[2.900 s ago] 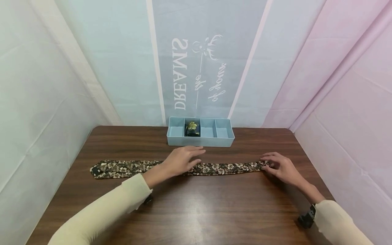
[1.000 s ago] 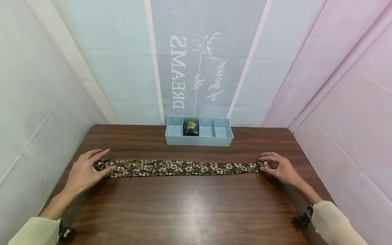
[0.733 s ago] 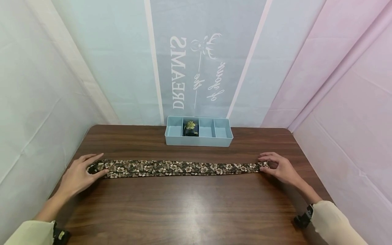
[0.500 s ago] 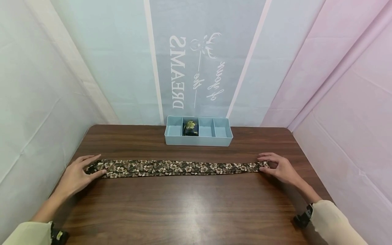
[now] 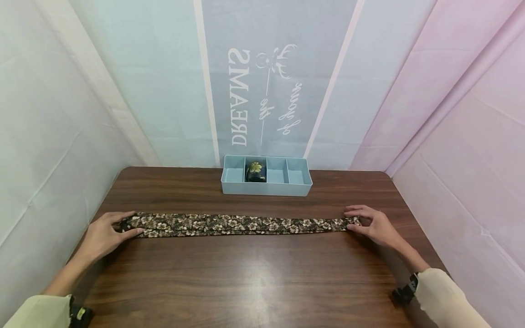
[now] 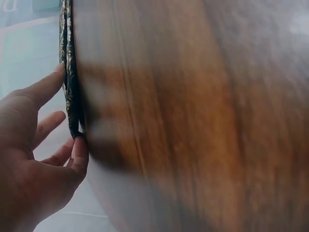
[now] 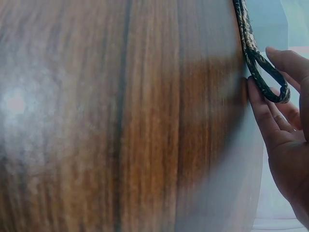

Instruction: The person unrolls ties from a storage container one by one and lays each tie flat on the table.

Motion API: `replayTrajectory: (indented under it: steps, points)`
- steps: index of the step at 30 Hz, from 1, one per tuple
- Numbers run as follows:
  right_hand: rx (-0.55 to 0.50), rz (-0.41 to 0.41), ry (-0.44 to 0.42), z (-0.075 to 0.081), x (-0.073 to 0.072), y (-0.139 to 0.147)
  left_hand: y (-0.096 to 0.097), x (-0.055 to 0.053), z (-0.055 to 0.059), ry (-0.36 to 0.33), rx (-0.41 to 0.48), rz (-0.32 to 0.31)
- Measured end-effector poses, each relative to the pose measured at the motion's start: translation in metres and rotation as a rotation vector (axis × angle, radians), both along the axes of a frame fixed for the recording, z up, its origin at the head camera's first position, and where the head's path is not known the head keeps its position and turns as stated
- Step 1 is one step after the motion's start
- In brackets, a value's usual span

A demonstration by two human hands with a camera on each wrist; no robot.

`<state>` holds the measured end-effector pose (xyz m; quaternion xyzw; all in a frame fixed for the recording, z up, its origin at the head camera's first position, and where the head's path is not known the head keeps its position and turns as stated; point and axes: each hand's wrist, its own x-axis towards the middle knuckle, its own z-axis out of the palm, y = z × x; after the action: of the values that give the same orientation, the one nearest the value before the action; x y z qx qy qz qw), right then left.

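Note:
A dark necktie (image 5: 229,224) with a cream floral print lies lengthwise across the table, doubled into layers. At its left end, my left hand (image 5: 102,233) holds the tie, thumb and index finger along opposite edges. The left wrist view shows fingertips (image 6: 80,145) touching the bottom of that end. My right hand (image 5: 375,225) holds the narrower right end between thumb and fingers. There, in the right wrist view, the necktie (image 7: 270,89) bends back in a rounded loop lying between the fingers. The palm sides of both hands are partly hidden in the head view.
Behind the tie stands a light blue divided box (image 5: 266,188). Its second compartment from the left holds a rolled dark cloth (image 5: 256,172) with a yellow-green flower. The brown wooden table (image 5: 262,273) ends at fabric-covered walls at the back and sides.
My left hand has moved from the tie's middle to its left end, then settled slightly further left. My right hand has stayed at the right end, with the tie almost still.

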<state>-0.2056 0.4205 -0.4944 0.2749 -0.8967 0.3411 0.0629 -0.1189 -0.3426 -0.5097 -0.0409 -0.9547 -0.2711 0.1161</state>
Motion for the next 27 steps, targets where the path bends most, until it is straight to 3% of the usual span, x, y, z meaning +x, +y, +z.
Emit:
replayTrajectory:
  steps: [8, 16, 24, 27]
  points:
    - [-0.009, -0.009, -0.020, 0.001, 0.002, -0.002, 0.005, 0.000, 0.006, -0.094, 0.067, 0.004]
    - [-0.007, -0.006, 0.005, 0.001, 0.001, -0.002, 0.011, 0.001, 0.016, -0.116, 0.096, -0.041]
    - [-0.014, 0.008, 0.024, -0.001, -0.001, 0.002, 0.010, -0.001, 0.016, -0.119, 0.096, -0.068]
    - [-0.018, 0.015, 0.032, -0.001, -0.003, 0.004, 0.009, -0.004, 0.017, -0.188, 0.161, -0.085]
